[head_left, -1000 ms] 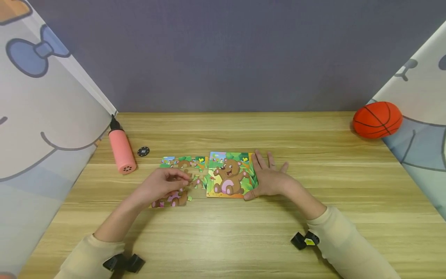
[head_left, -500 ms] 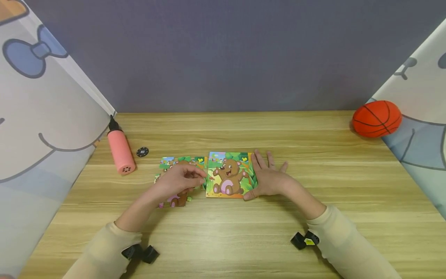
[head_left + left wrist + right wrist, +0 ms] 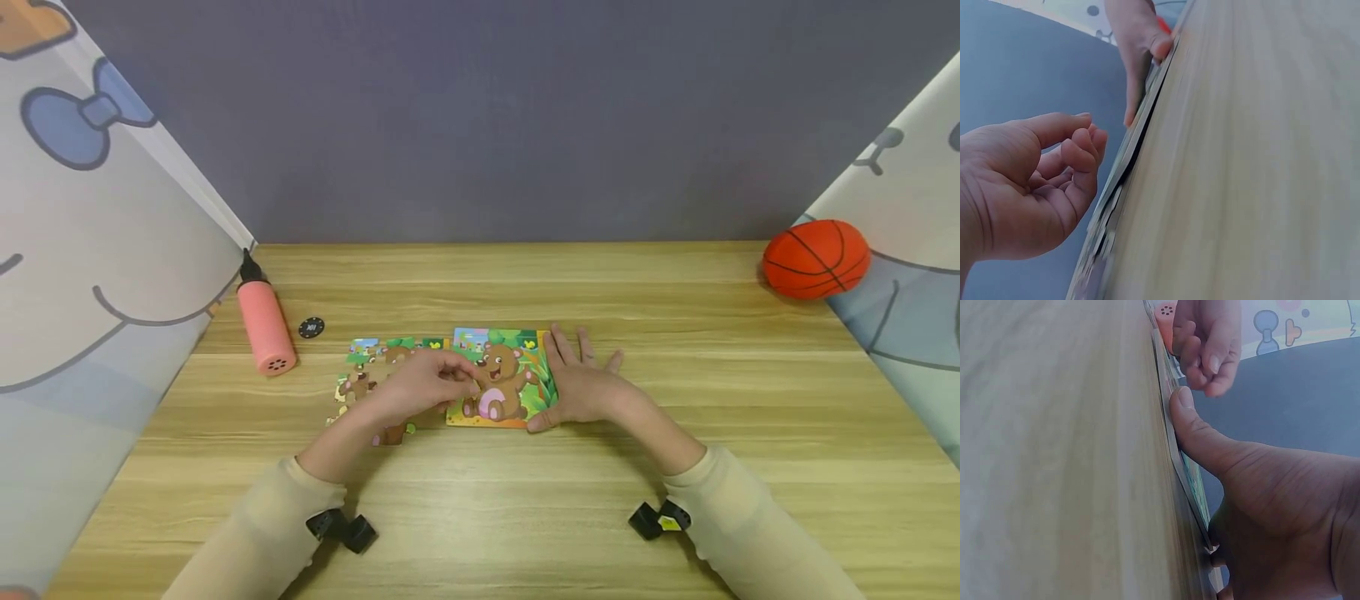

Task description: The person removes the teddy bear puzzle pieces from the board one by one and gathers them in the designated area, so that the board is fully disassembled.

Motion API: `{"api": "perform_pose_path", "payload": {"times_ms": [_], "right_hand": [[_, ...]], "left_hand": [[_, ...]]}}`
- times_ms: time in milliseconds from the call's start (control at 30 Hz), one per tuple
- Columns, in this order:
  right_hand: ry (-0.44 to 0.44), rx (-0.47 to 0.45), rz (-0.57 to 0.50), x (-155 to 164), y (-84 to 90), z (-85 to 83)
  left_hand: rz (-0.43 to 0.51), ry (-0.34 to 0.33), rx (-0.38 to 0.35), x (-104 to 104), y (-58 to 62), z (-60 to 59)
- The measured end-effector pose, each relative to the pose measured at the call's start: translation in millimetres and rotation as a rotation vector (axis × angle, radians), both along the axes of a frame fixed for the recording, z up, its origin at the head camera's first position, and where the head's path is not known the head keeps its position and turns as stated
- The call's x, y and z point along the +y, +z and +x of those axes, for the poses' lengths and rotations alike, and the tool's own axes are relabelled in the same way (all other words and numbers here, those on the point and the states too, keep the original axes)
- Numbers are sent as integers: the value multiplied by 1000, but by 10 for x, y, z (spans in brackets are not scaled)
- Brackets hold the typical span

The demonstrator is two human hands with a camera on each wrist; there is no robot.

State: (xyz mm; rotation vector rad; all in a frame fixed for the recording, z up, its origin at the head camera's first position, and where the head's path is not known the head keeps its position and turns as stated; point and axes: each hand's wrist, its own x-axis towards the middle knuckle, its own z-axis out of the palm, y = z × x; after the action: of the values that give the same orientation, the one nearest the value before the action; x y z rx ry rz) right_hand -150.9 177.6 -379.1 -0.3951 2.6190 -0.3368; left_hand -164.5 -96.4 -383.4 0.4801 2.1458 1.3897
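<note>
In the head view, mid-frame on the wooden worktop [image 3: 480,500], the left hand [image 3: 420,385] curls its fingers over the left edge of the bear puzzle board [image 3: 501,379]; whether it pinches a piece I cannot tell. The right hand [image 3: 581,385] lies flat, fingers straight, pressing the board's right edge. Loose puzzle pieces [image 3: 360,379] lie left of it: thin, light, stiff card, probably best pinched at the edges. In the left wrist view the left hand [image 3: 1035,187] shows loosely curled fingers. In the right wrist view the right hand [image 3: 1260,487] presses its thumb on the board's rim.
</note>
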Motion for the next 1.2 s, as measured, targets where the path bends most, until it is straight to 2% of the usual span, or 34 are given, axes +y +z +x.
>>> {"api": "perform_pose_path", "payload": {"times_ms": [300,533,767,1200], "right_hand": [[8,10,14,3,-9,0],[8,3,21,1,-16,-5],[4,0,11,4,-17,0],[1,-3,-2,7,-6,8]], "left_hand": [[81,-71,-31,245,-52,-12],[104,-100,-43,345,-68,-3],[173,-141,-88,453,-103,-3],[64,-142,-79,595,-78,-9]]}}
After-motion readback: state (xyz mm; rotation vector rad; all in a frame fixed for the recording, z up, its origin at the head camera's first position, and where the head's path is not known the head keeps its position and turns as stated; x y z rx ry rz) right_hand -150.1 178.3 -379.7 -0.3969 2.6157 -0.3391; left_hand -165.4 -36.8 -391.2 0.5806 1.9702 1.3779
